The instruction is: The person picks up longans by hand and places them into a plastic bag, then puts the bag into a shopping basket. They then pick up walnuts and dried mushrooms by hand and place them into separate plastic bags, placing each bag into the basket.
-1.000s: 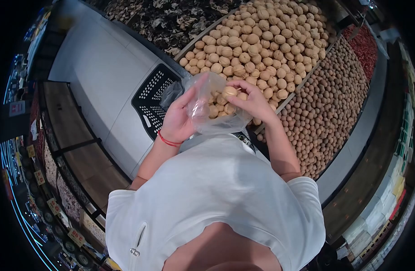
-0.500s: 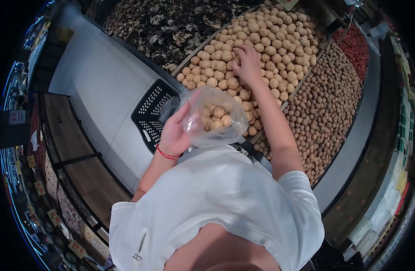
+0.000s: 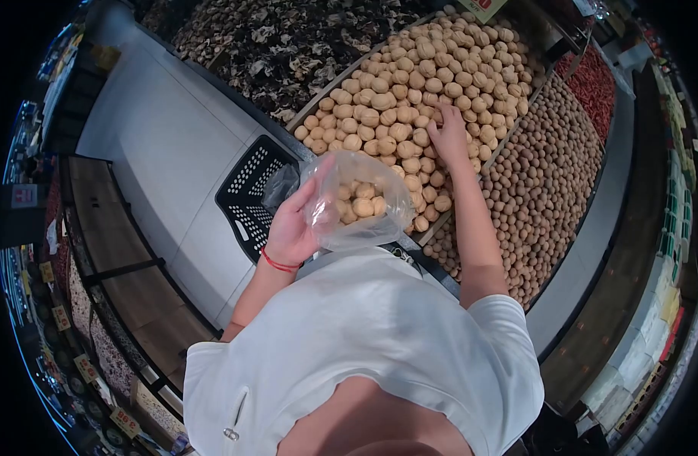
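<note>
Presently, in the head view: holds a clear plastic bag (image 3: 364, 234), open-mouthed, in the left hand (image 3: 292, 229), clamped on its side, just in front of the white shirt (image 3: 364, 311). Rests the right hand (image 3: 450, 138), well apart from the left, on the heap of pale nuts (image 3: 410, 91), fingers bent; cannot tell whether gripping any. Judged to be at the stage of picking by hand from the heap. Appears to call next for a sure grip on single nuts and a steady, open bag mouth. Contains, in the clear bag: several bagged nuts (image 3: 362, 207), pale like the heap. Contains, in the black basket (image 3: 246, 171) near the heap: a crumpled grey plastic bag (image 3: 280, 186). Noted alongside, kept separate: smaller brown nuts (image 3: 539, 182) and dark dried pieces (image 3: 288, 53).
</note>
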Available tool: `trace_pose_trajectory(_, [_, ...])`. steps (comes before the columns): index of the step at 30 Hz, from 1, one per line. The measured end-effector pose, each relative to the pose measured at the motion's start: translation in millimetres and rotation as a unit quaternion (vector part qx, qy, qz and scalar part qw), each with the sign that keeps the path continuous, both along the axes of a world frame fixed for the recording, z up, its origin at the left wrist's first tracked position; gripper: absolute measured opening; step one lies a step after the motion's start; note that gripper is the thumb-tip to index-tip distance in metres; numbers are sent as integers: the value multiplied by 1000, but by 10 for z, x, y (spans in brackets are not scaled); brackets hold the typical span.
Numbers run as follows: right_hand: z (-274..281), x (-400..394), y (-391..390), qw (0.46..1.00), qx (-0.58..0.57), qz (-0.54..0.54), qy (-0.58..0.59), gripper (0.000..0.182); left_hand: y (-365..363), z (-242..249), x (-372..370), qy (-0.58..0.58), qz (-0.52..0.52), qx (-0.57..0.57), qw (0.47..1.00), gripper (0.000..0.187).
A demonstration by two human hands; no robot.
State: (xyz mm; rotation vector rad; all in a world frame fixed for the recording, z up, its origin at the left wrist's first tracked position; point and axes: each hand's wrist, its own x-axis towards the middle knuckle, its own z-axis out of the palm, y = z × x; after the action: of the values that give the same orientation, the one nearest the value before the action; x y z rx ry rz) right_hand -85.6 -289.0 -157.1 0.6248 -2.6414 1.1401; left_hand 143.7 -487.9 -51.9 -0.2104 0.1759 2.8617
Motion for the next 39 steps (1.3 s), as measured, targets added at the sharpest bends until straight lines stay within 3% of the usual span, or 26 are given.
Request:
trace_pose_trajectory(5, [-11, 39, 67, 1000, 15, -6, -26, 32, 11, -10, -4, -20, 8, -2, 1000, 40])
trace_pose_trajectory(7, [4, 57, 52, 996, 50, -15, 76, 33, 8, -3, -15, -20, 8, 4, 1000, 40])
trace_pose_trajectory(11, [131, 101, -155, 989, 22, -6, 147, 36, 2, -9, -9, -25, 2, -4, 1000, 41])
trace_pose_trajectory(13, [248, 195, -348, 978, 50, 107, 170, 40, 12, 6, -23, -24, -5, -1, 1000, 41])
trace_pose_trajectory(14, [234, 219, -428, 978, 50, 103, 172, 40, 21, 26, -31, -38, -3, -13, 999, 41])
trace_pose_trajectory(16, [116, 234, -545, 964, 185, 88, 172, 43, 25, 38, -35, -49, 0, -25, 998, 41])
trace_pose_trajectory(18, [21, 105, -557, 968, 168, 55, 180, 40, 13, 15, -11, -22, -4, -18, 1000, 41])
trace_pose_trajectory(20, [58, -21, -493, 970, 215, 28, 106, 35, 1, 27, 14, -28, 4, -23, 999, 41])
trace_pose_trajectory(21, [104, -97, -472, 982, 177, 40, 53, 32, -7, 32, 18, -37, 13, -27, 999, 41])
trace_pose_trajectory(25, [280, -521, -330, 984, 142, 27, 106, 39, -8, -12, 29, -16, 10, -15, 1000, 41])
trace_pose_trajectory(27, [376, -753, -293, 958, 202, -72, 190, 48, 10, -9, 12, -18, 5, -25, 999, 40])
trace_pose_trajectory(31, [396, -995, -203, 960, 269, -15, 73, 57, 30, 26, -8, -33, 9, -32, 999, 40])
trace_pose_trajectory(34, [379, -889, -247, 946, 318, 4, 59, 57, 43, 70, -16, -90, 28, -27, 995, 40])
trace_pose_trajectory(36, [262, -726, -280, 950, 300, -20, 83, 55, 12, -18, 0, -20, 0, -16, 1000, 40])
trace_pose_trajectory(38, [129, -616, -287, 958, 223, -63, 171, 52, 13, -3, 4, -27, 1, -17, 1000, 40])
trace_pose_trajectory(39, [180, -521, -281, 959, 227, -58, 159, 50, 12, 5, 10, -34, 2, -17, 999, 40])
